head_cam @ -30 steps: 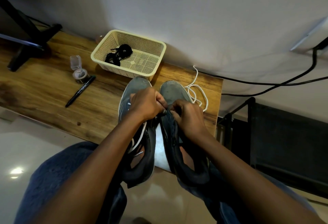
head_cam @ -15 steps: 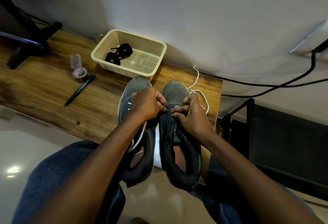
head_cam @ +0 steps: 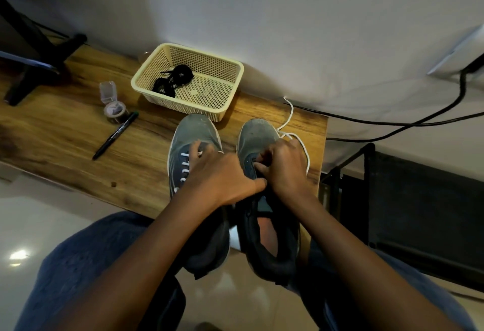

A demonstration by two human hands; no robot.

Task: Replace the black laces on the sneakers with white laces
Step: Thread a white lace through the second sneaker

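Wooden table (head_cam: 65, 131), left hand (head_cam: 222, 176) flat on left sneaker (head_cam: 193, 136) (fingers relaxed), right hand (head_cam: 285, 165) pinching white lace (head_cam: 293, 134)

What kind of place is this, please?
Probably a home or office desk corner: a wooden desk against a plain wall, a monitor stand on it, cables along the wall, and a marker pen.

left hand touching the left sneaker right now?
Touching. The head view shows the left hand lying on top of the left sneaker, fingertips on its white laces, with no gap visible between them.
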